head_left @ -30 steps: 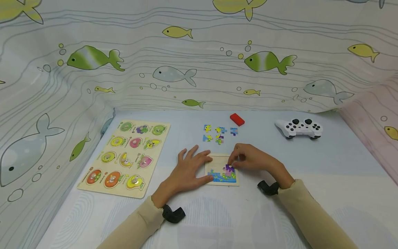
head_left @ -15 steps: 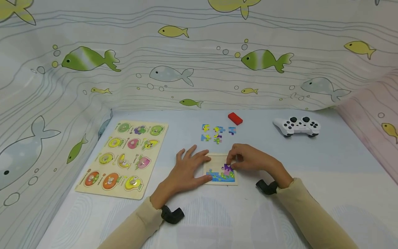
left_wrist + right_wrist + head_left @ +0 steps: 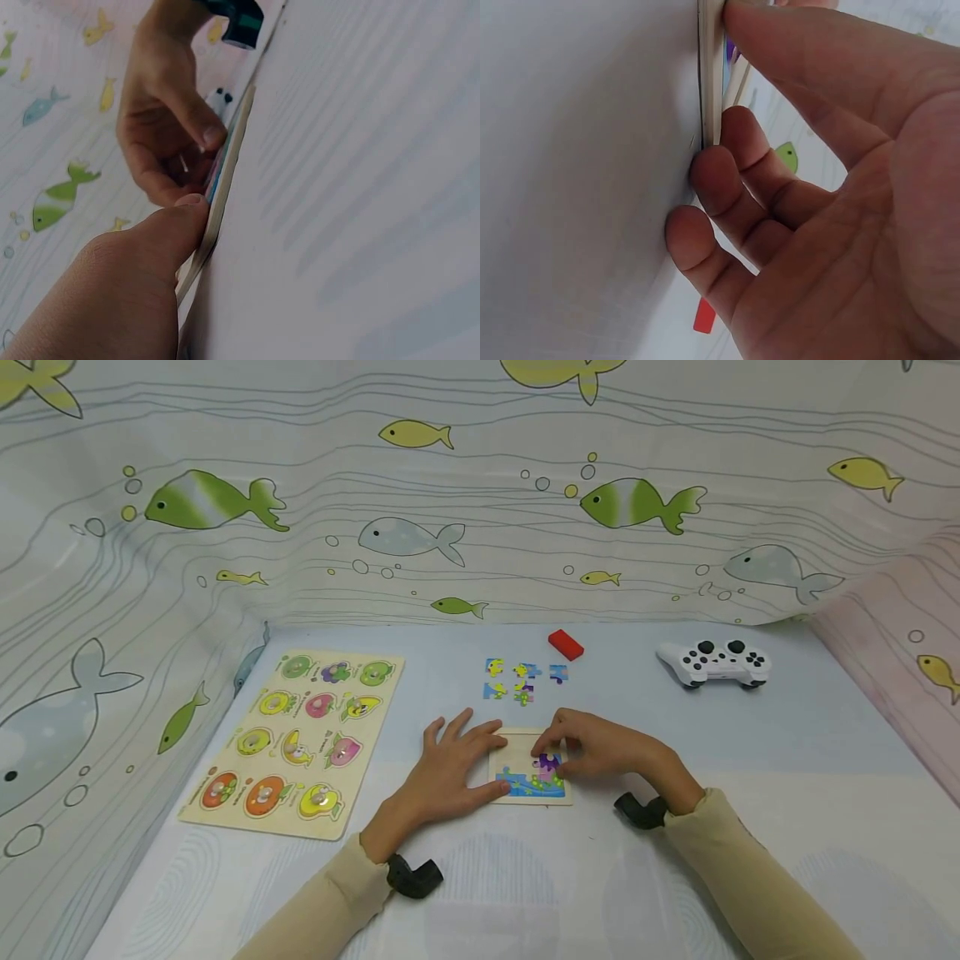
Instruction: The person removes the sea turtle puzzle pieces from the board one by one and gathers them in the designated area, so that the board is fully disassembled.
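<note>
A small wooden puzzle tray [image 3: 519, 744] lies on the table between my hands in the head view. Along its near side sit joined jigsaw pieces [image 3: 528, 787] in blue and green, with a purple jigsaw piece [image 3: 550, 762] above them at the right. My left hand [image 3: 452, 774] rests over the tray's left edge with fingers spread, its thumb on the rim. My right hand [image 3: 603, 745] has thumb and index finger on either side of the purple piece. In the right wrist view, the right hand [image 3: 825, 217] has its thumb against the tray; the piece is mostly hidden there.
Several loose jigsaw pieces [image 3: 494, 667] lie beyond the tray, near a red block [image 3: 566, 645]. A white game controller [image 3: 716, 663] stands at the back right. To the left is a wooden fruit peg board [image 3: 285, 727]. Fish-printed cloth walls [image 3: 300, 560] surround the table.
My right index finger has shifted left, away from the thumb, across the far side of the purple piece. The left hand stays on the tray. The head view has shifted slightly.
</note>
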Tool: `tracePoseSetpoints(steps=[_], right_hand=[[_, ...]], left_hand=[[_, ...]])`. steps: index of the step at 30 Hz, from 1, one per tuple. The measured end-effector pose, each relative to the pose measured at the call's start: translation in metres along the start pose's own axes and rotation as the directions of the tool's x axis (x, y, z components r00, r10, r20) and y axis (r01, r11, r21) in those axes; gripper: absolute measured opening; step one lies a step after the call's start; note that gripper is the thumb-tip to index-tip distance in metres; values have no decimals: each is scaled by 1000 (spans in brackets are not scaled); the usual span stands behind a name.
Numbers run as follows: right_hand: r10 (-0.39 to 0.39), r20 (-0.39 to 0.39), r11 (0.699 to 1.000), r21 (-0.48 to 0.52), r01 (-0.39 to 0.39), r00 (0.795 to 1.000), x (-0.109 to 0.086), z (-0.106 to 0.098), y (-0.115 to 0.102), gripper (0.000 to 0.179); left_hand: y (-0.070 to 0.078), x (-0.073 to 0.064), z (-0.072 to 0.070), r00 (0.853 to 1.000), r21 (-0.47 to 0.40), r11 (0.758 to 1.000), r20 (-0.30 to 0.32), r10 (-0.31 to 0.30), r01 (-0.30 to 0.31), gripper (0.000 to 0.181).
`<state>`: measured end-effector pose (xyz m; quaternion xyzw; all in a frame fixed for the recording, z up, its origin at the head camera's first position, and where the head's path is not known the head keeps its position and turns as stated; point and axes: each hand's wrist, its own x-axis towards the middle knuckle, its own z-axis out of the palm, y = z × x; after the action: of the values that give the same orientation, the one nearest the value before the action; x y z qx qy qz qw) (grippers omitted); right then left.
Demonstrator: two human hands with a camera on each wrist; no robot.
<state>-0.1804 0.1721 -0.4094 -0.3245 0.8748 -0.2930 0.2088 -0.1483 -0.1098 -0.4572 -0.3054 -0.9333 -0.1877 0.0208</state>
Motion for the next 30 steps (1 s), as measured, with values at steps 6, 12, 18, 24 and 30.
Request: tracePoseSetpoints(steps=[6, 12, 18, 24, 30], right_hand=[[0, 4, 1000, -4, 0, 1000, -1, 0, -1, 37], [-3, -7, 1000, -22, 3, 1000, 0, 0, -1, 38], [-14, -13, 1000, -22, 14, 1000, -1, 0, -1, 36], [-41, -15, 999, -24, 40, 999, -2, -1, -2, 34], [-36, -10, 999, -13, 36, 999, -2, -1, -2, 33]], left_hand=[[0, 0, 0, 1000, 1, 1000, 5, -1, 1, 62], [0, 0, 0, 1000, -11, 1000, -8, 9, -9, 61], [1, 0, 0, 1000, -10, 1000, -12, 8, -8, 60], [1, 0, 0, 1000, -16, 1000, -25, 18, -18, 59], [1, 0, 0, 1000, -16, 1000, -20, 14, -15, 60]])
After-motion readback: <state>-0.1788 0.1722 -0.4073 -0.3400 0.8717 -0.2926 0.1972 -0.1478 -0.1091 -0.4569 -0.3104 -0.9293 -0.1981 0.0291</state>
